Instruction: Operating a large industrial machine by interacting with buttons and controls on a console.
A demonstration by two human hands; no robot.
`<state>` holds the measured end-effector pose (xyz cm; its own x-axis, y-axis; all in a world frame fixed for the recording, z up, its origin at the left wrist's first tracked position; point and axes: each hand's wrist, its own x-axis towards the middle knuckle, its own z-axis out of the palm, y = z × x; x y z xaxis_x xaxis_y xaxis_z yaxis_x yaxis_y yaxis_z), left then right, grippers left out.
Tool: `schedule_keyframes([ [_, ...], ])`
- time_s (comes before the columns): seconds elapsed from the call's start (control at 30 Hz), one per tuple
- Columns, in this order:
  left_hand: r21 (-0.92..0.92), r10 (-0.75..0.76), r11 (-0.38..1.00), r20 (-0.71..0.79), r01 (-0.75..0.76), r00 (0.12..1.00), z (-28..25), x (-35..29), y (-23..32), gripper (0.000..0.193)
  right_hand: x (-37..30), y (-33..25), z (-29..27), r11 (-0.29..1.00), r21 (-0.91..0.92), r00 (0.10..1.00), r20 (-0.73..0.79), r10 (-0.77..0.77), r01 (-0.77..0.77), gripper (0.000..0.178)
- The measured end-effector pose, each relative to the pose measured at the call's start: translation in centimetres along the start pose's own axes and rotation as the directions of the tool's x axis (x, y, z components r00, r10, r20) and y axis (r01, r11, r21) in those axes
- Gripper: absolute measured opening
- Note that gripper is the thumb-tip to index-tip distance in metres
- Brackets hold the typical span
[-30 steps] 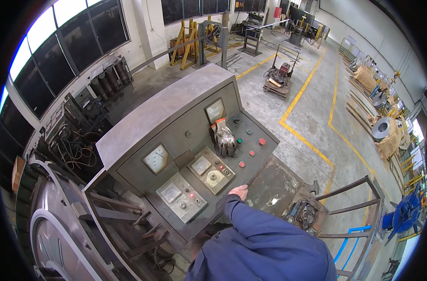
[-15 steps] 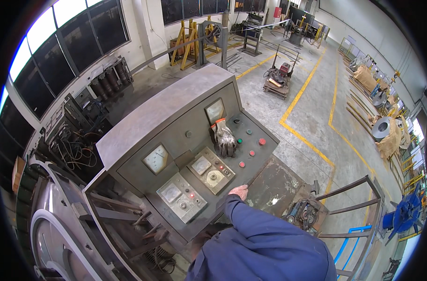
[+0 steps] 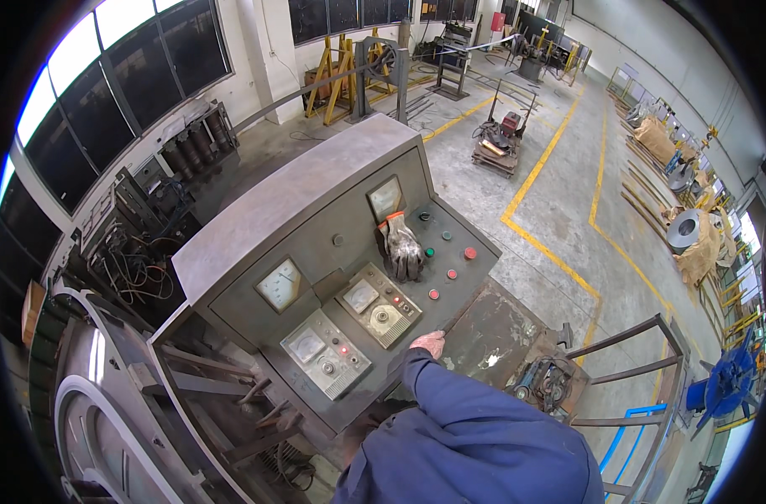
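My right hand (image 3: 428,343) rests at the front edge of a grey control console (image 3: 316,286), its blue sleeve coming from the lower edge. The fingers are mostly hidden, so their closure is unclear. My left hand is out of sight. Left of the right hand, two small control boxes with dials and lit red lamps, a nearer one (image 3: 326,356) and a farther one (image 3: 379,306), are set on the panel. A pair of soiled grey gloves with orange cuffs (image 3: 402,249) lies below the right-hand gauge (image 3: 386,198). Beside them are red push buttons (image 3: 470,253) and green ones (image 3: 430,253).
A worn metal plate (image 3: 492,336) adjoins the console, bearing a dark cluttered tray (image 3: 544,382). Metal railing (image 3: 626,343) stands at right. A large round wheel (image 3: 106,428) is close on the left. Beyond are a wheeled cart (image 3: 502,139), yellow floor lines and a blue reel (image 3: 727,382).
The large wheel at the left has turned, its spokes and shine showing in different places. My right hand, the gloves and the console look unmoved.
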<state>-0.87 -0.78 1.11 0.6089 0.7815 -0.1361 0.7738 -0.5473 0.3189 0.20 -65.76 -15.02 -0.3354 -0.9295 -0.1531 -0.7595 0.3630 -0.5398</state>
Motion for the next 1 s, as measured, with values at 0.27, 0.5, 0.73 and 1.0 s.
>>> schedule_keyframes([
  [0.27,0.007,0.001,1.0,-0.012,-0.001,1.0,0.44,0.51,-0.35,0.071,0.3,0.64,0.65,0.995,-0.073,0.998,-0.015,-0.065,0.063,0.032],
  [0.5,0.033,0.021,0.999,-0.028,-0.021,0.999,0.43,0.46,-0.42,0.073,0.12,0.77,0.88,0.985,-0.124,0.99,-0.056,-0.131,0.123,0.032],
  [0.73,0.057,0.043,0.997,-0.019,-0.042,0.999,0.51,0.5,-0.46,0.073,0.44,0.54,0.91,0.996,0.089,0.998,-0.061,0.026,-0.02,0.03],
  [1.0,0.025,0.036,0.999,-0.033,-0.035,0.999,0.64,0.57,-0.52,0.072,0.15,0.33,0.69,0.999,0.045,0.996,-0.093,0.009,-0.004,0.03],
])
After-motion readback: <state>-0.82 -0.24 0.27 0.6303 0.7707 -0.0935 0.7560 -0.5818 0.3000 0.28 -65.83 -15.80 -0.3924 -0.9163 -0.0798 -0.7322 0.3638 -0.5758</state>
